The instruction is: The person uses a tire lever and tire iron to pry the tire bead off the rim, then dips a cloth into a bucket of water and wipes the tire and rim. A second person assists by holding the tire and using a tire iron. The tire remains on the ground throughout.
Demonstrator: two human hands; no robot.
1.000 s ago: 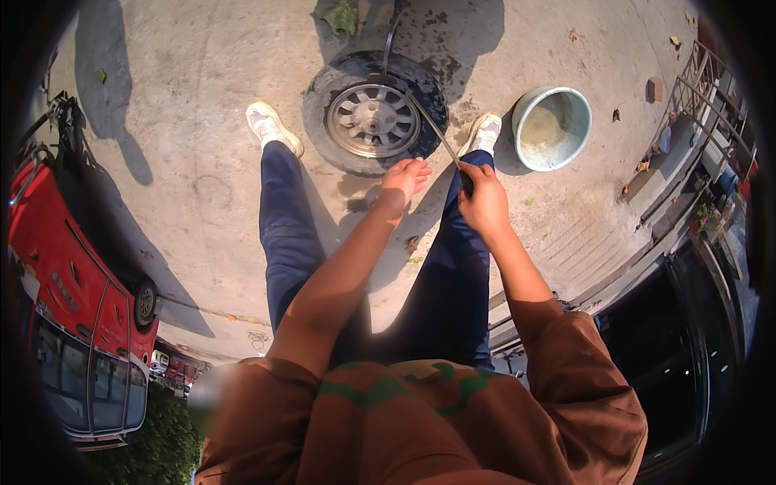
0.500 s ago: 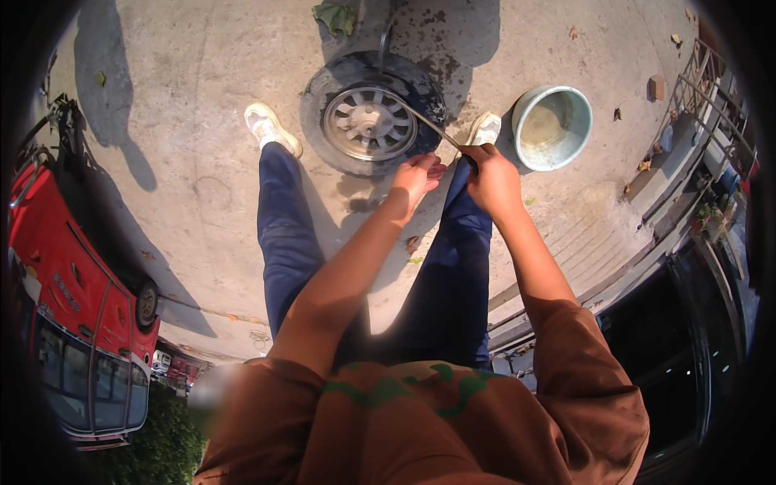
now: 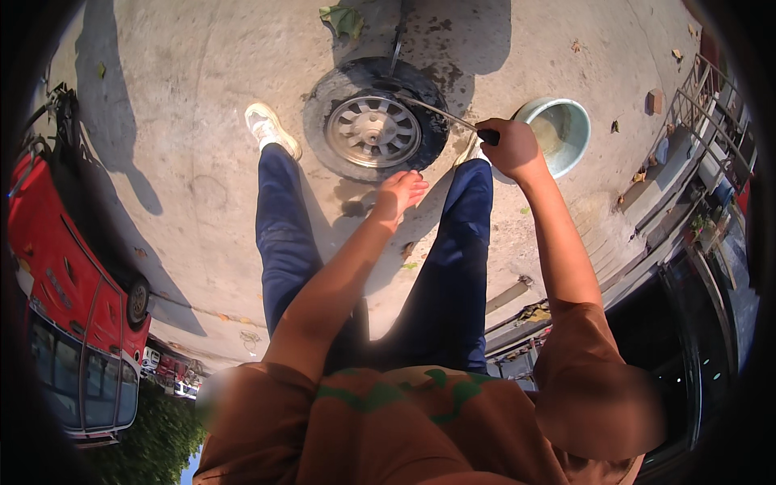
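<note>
"Since the wheel [image 3: 373, 129] is the landmark, how does it lie?" one asks.

"Flat on the concrete [image 3: 202, 89], between the person's two white shoes [image 3: 271, 129]," says the other.

"And the right hand [image 3: 511, 149]?"

"It is to the right of the wheel, closed around the black handle [image 3: 488, 137] of a metal bar [image 3: 447, 115]. The bar slants over the wheel's right side, its tip at the far edge of the rim [image 3: 347, 125]. Whether that tip is wedged in cannot be told."

"What about the left hand [image 3: 399, 196]?"

"At the wheel's near edge, open, its fingers together and loosely bent. Whether the fingertips touch the wheel is unclear."

"What else is around?"

"A second bar [image 3: 398, 40] runs away from the wheel's far side, and a big green leaf [image 3: 343, 21] lies beyond the wheel, left of that bar. A pale blue basin [image 3: 575, 133] stands to the wheel's right, partly covered by the right hand. A brick [image 3: 654, 101] lies farther right of the wheel, and a red vehicle [image 3: 65, 259] is well apart on its left."
</note>
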